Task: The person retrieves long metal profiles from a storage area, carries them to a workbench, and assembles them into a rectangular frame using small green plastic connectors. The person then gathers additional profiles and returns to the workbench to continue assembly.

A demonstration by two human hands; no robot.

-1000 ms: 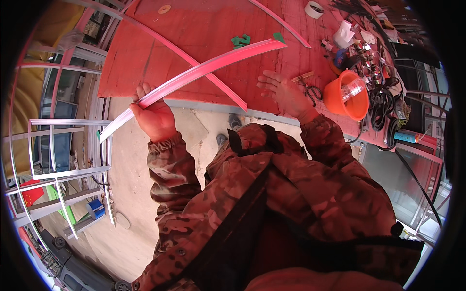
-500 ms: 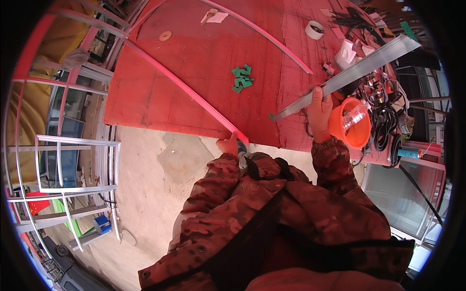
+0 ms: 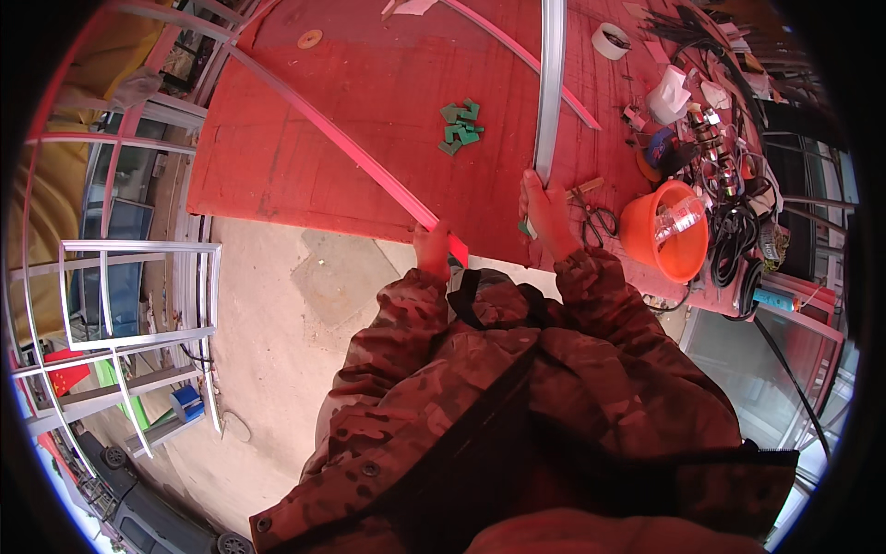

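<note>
My right hand (image 3: 546, 214) is wrapped round the near part of a silver metal profile (image 3: 551, 83), which points away from me over the red table. A bit of green shows at its lower end. My left hand (image 3: 431, 247) is closed on the near end of a long, thin metal profile (image 3: 323, 131), pink in the red light, lying slantwise across the table to the far left. Between and beyond the hands lies a small pile of green corner pieces (image 3: 461, 129). Another thin profile (image 3: 498, 37) rests at the far side, partly behind the silver one.
On the right of the red table (image 3: 277, 175) stands an orange bowl (image 3: 637, 235) holding a clear plastic bottle (image 3: 678, 220). Scissors (image 3: 600, 222), a tape roll (image 3: 610, 42), black cables (image 3: 729, 245) and tools lie around it. Metal frames (image 3: 138, 291) stand at the left.
The silver profile has swung from slanting rightward to pointing nearly straight away, and my right hand has moved left and nearer me. My left hand now grips the pink-lit profile's end more closely.
</note>
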